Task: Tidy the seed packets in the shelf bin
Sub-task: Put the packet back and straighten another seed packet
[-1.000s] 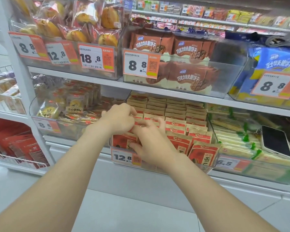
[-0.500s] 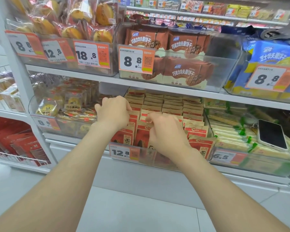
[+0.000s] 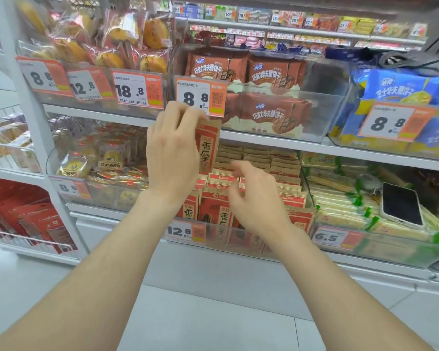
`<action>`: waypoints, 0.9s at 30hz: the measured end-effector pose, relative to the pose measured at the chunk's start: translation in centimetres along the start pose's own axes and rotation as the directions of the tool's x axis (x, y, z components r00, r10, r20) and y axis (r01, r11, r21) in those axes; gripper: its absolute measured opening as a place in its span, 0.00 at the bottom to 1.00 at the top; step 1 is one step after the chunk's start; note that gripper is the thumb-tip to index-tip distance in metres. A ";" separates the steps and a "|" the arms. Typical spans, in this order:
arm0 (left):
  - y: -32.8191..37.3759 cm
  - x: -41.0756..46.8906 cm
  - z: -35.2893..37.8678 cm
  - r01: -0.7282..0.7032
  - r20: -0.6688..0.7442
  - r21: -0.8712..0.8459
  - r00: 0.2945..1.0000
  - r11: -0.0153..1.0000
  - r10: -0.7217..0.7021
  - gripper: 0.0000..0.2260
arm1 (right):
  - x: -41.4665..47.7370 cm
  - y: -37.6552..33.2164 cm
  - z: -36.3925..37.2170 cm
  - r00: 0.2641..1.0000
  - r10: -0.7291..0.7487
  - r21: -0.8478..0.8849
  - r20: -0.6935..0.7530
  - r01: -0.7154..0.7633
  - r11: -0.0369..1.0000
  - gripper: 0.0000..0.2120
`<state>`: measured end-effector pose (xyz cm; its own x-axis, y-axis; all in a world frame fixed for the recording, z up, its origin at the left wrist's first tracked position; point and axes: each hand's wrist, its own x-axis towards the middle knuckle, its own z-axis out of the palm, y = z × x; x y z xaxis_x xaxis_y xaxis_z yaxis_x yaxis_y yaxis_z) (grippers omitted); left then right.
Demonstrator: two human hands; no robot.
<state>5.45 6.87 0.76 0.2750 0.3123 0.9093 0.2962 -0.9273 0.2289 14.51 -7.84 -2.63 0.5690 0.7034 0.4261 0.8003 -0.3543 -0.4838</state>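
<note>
One seed pkt [image 3: 208, 145] pinched in left grip [image 3: 173, 153], raised at 12 o'clock of shelf bin [image 3: 251, 243]; right grip [image 3: 259, 198] curled over rows [image 3: 264, 168], hold unclear. Risk: reinsertion snags rows, topples them forward.

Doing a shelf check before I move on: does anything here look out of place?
Yes. A smartphone lies screen up on the green-trimmed packets in the bin right of the seed bin; it is not stock. Also, the left hand holds one seed packet raised above that bin.
</note>
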 end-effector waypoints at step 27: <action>12.3 -4.8 -2.3 0.842 0.765 -0.513 0.537 0.168 -0.356 0.11 | -6.2 2.0 -8.0 0.984 0.149 0.538 -0.099 -0.073 0.840 0.07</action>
<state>5.70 -6.49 0.02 0.7418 0.6557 0.1408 -0.1874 0.0011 0.9823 14.10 -17.80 -0.10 0.6980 0.5781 0.4226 0.5285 -0.0176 -0.8487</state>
